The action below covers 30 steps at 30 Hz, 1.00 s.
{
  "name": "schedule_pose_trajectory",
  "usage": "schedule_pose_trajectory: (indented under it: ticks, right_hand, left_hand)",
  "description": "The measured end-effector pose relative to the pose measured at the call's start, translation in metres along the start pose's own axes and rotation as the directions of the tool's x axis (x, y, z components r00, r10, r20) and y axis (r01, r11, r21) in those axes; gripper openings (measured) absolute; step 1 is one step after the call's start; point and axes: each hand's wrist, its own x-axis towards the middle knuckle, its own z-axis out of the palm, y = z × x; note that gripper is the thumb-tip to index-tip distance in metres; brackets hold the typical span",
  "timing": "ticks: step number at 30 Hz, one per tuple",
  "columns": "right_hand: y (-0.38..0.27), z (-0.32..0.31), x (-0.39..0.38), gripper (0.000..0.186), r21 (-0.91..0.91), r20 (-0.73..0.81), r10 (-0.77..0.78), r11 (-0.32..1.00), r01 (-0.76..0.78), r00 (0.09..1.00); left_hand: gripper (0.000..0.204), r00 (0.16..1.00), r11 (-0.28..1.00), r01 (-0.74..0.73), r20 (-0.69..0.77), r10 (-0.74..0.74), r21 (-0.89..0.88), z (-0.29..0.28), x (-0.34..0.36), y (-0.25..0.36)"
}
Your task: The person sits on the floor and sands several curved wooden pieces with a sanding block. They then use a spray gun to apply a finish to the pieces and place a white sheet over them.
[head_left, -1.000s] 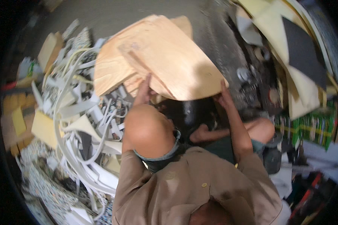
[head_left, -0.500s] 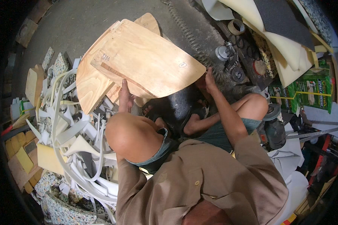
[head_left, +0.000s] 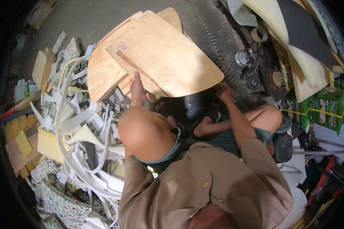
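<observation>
A pale plywood board [head_left: 168, 53] with rounded corners and pencil marks lies tilted over other curved wooden pieces [head_left: 101, 66] in front of me. My left hand [head_left: 137, 89] grips its near left edge, thumb pointing up at the edge and fingers partly hidden. Under the board's right corner, my right hand [head_left: 223, 92] has curled fingers at the rim, their tips hidden. Below the board, between my bent bare legs, is a dark, shiny surface [head_left: 193, 110].
White foam strips and speckled offcuts [head_left: 74, 114] pile up at my left. Cream and dark foam sheets [head_left: 309, 80] stand at right, near green packs [head_left: 325, 108]. A tape roll [head_left: 259, 34], coiled hose [head_left: 227, 68] and power tool [head_left: 283, 147] are also at right.
The view has shifted slightly. My right thumb was on the board's top at the corner a second ago; now that hand sits lower, beneath the corner. My left hand still holds the near edge.
</observation>
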Motion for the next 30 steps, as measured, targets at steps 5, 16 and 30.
schedule_pose_trajectory:
  ticks: [5,16,30]
  right_hand:
    - [-0.007,-0.056,-0.003,0.051,0.002,-0.215,0.042,0.999,-0.043,0.976]
    - [-0.101,-0.090,-0.055,0.058,0.174,-0.485,-0.342,0.864,0.472,0.805]
    - [-0.419,0.039,-0.042,0.040,-0.176,-0.019,-0.843,0.533,0.828,0.538]
  left_hand:
    - [0.047,0.987,0.988,-0.140,-0.072,0.145,0.066,-0.008,0.019,0.016]
    - [0.092,0.966,0.907,-0.063,-0.203,0.161,0.416,0.000,0.024,0.009]
    - [0.085,0.950,0.822,-0.054,-0.225,0.217,0.566,0.005,0.003,0.023]
